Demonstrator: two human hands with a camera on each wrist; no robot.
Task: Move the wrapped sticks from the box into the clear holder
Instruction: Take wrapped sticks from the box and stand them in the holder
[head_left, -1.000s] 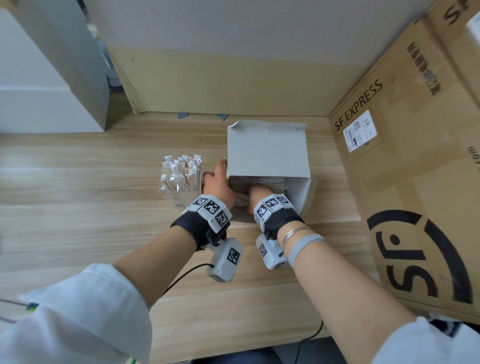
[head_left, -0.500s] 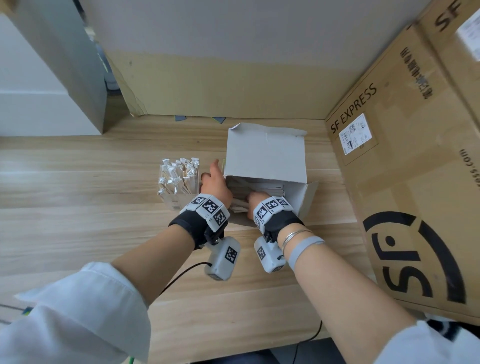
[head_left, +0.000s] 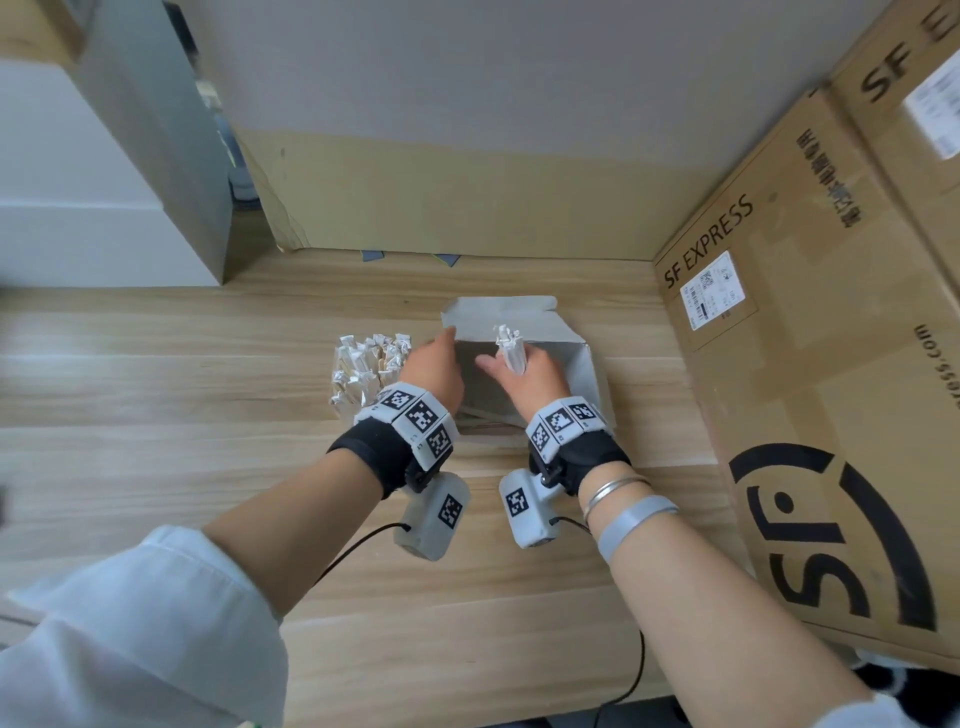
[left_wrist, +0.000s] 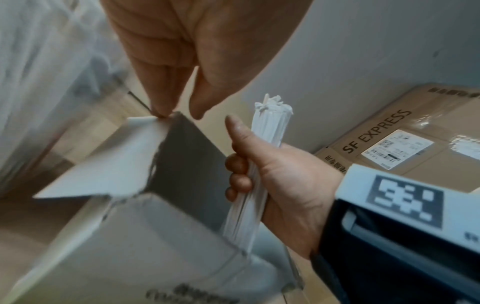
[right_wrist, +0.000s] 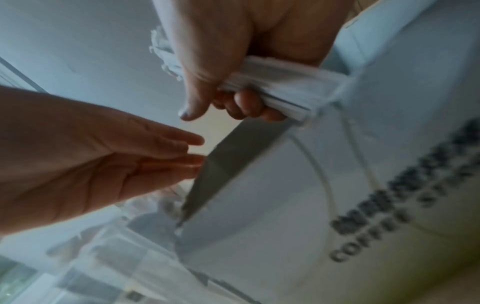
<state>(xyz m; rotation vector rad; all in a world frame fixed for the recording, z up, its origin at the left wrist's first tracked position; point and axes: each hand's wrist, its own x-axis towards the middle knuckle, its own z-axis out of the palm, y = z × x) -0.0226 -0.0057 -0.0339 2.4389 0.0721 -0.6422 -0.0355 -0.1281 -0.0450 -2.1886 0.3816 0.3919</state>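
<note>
My right grip (head_left: 524, 376) holds sticks (head_left: 510, 349) upright, frame centre, over box (head_left: 582, 364). My left grip (head_left: 434, 371) relaxed, fingertips on flap (left_wrist: 109, 164). Holder (head_left: 363, 379) left, full.

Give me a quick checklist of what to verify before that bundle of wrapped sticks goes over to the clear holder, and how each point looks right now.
1. Bundle held firmly: ok. The right hand has fingers and thumb curled round the bundle of wrapped sticks.
2. Bundle clear of the box: not ok. Its lower end sits at the rim of the white box.
3. Box steadied: ok. The left hand touches the flap with straight fingertips.
4. Room in the clear holder: cannot tell. It already looks packed with wrapped sticks.
5. Path to the holder: not ok. The left hand lies between bundle and holder.
6. Sticks left in the box: cannot tell from these views.
</note>
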